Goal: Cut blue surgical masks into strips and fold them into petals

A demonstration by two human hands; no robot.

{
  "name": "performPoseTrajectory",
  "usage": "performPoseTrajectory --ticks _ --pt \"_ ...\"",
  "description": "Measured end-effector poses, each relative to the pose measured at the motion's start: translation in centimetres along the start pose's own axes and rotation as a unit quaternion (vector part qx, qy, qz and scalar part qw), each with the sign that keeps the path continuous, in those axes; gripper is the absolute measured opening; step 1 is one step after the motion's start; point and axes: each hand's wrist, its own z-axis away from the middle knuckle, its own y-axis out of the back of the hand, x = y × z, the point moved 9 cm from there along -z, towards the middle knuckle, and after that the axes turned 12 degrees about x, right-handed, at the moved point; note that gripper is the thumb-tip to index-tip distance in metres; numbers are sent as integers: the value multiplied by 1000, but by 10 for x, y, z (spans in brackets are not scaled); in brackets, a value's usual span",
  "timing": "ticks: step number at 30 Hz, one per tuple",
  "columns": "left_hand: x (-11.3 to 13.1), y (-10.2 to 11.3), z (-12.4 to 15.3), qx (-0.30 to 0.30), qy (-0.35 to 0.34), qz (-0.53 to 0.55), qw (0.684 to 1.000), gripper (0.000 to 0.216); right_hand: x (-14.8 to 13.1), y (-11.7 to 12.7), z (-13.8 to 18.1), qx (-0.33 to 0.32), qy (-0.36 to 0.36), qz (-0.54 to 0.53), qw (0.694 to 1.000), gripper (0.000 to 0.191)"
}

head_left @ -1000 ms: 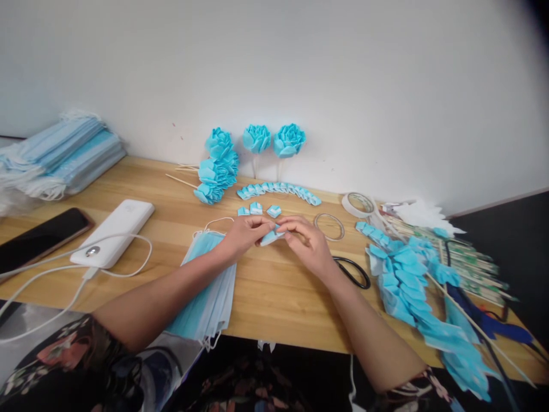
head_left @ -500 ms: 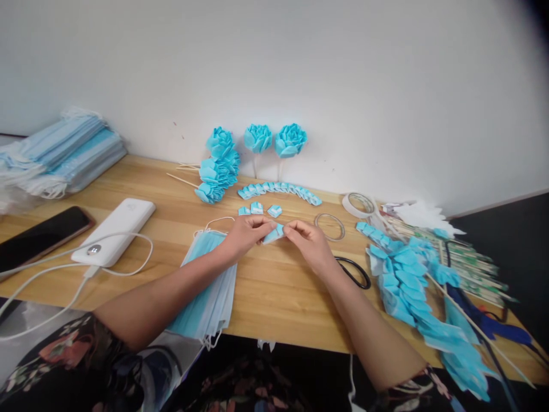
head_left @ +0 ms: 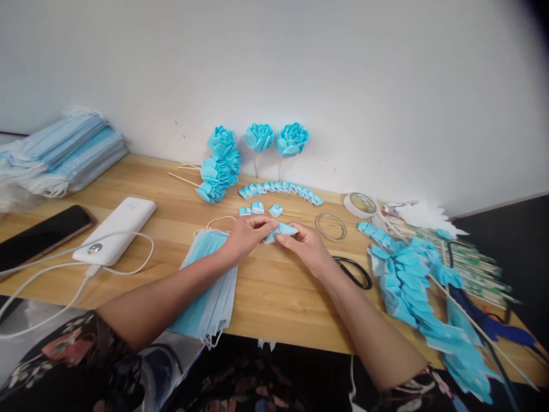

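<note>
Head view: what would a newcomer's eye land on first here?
Probably the bright blue flowers: two on sticks upright against the wall, with a cluster just left of them. Next, at the middle of the table, the left hand and right hand both pinch a small folded blue piece. A thick stack of masks fills the far left corner.

Your bare forearms reach forward and inward: the left forearm (head_left: pixel 171 294) slants away toward the right, the right forearm (head_left: pixel 369 320) away toward the left. Your left hand (head_left: pixel 245 237) and right hand (head_left: pixel 309 247) are close together in front of you, fingertips near one another. Each pinches between thumb and fingers; your right thumb points toward the left hand, its fingers bent above it.
</note>
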Motion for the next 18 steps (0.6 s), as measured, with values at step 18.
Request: performPoseTrajectory --ticks 18 --pt "-8 -2 -1 -16 13 -20 1000 26 -11 22 -7 80 40 3 996 26"
